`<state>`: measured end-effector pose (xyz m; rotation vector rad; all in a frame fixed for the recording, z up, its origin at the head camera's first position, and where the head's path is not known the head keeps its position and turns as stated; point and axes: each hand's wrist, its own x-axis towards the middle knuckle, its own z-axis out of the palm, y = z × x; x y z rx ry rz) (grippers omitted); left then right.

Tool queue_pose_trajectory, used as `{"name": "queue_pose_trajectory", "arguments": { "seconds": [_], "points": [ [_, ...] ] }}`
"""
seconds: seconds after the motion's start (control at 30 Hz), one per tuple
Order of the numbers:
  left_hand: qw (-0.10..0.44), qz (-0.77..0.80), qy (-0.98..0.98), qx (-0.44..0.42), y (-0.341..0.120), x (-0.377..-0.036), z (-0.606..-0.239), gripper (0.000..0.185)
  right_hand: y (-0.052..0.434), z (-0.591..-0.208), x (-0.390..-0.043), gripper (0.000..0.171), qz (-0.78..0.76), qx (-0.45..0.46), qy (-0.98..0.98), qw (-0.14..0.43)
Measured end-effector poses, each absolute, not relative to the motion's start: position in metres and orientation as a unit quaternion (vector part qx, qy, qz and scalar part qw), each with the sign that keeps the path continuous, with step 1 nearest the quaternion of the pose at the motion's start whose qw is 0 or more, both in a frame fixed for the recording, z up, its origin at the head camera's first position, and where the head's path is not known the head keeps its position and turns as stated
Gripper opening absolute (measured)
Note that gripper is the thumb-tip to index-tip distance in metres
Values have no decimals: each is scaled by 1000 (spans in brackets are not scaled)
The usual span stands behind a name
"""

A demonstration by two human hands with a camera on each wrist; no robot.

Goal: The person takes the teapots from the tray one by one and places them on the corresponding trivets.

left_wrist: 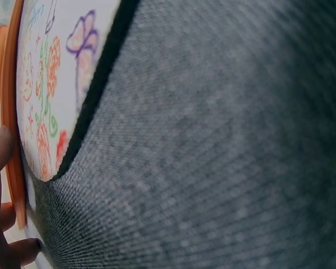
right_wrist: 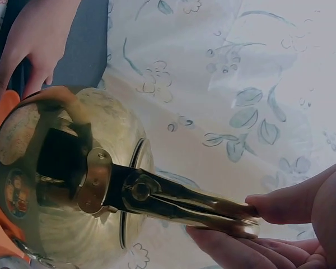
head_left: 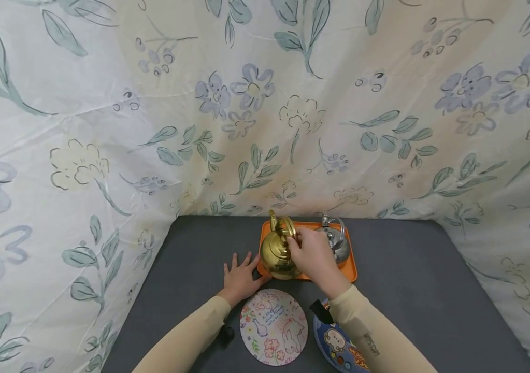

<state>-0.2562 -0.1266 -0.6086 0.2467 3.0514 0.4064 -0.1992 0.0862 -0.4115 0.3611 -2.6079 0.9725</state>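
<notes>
You will find almost nothing legible here. The round floral coaster [head_left: 273, 326] nearest you carries a few lines of small blue handwriting-style text beside its rabbit drawing, but the letters are too small to read. The blue cartoon coaster [head_left: 337, 348] shows only pictures, and neither kettle shows any brand mark.

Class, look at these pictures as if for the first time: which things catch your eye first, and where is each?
The shiny gold kettle stands out first, on the left of the orange tray at the back of the dark table, with the right hand gripping its handle. A silver kettle sits beside it on the same tray. Nearer the person, the left hand lies flat on the table by a round pink-flowered mat.
</notes>
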Motion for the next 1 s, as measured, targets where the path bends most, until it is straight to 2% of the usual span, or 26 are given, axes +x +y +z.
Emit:
{"name": "queue_pose_trajectory", "arguments": {
  "seconds": [0.73,1.0],
  "points": [
    [21,120,989,87,-130,-250,-604,78,84,-404,-153,16,345,138,-912,173],
    [21,119,988,94,-131,-250,-605,76,83,-404,-139,8,343,143,-910,185]
  ]
}}
